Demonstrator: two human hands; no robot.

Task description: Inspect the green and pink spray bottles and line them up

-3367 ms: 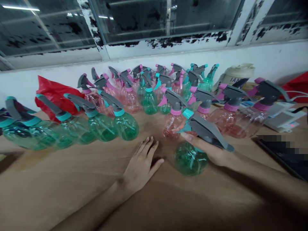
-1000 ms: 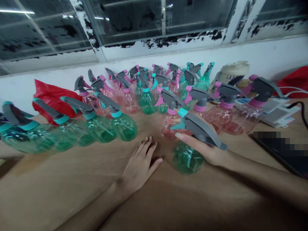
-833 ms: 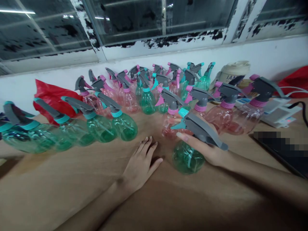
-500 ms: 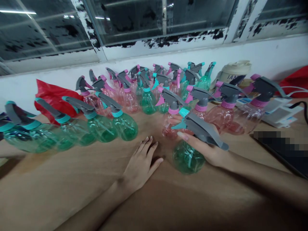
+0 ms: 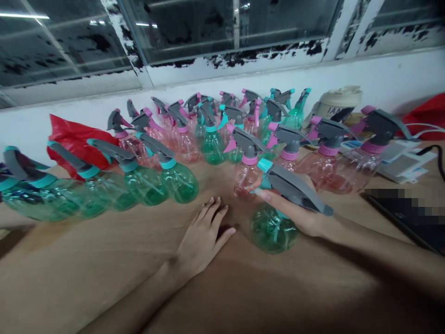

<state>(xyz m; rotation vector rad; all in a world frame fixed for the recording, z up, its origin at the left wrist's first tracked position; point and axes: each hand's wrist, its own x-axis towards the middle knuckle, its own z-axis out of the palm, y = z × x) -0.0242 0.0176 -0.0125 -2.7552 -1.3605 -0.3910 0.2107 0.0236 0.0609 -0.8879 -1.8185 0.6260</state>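
Leftmost on the worktop [image 5: 104,260], you have a slanting row of green bottles [image 5: 179,185] with grey heads and teal collars, and a crumpled red bag [image 5: 78,146] behind it. Mixed pink and green bottles [image 5: 212,146] crowd toward the far edge, by the wall. Your left hand [image 5: 200,239] lies palm down on bare wood, empty, its fingers slightly spread. To its right, your right hand [image 5: 304,215] is closed round the neck of the green spray bottle [image 5: 273,232], which is upright, its teal nozzle pointing left. Just behind stands a row of pink bottles [image 5: 321,171]. Beyond are a pale lettered container [image 5: 339,103] and a white device [image 5: 399,164]; a dark flat object [image 5: 406,220] lies toward the right edge.
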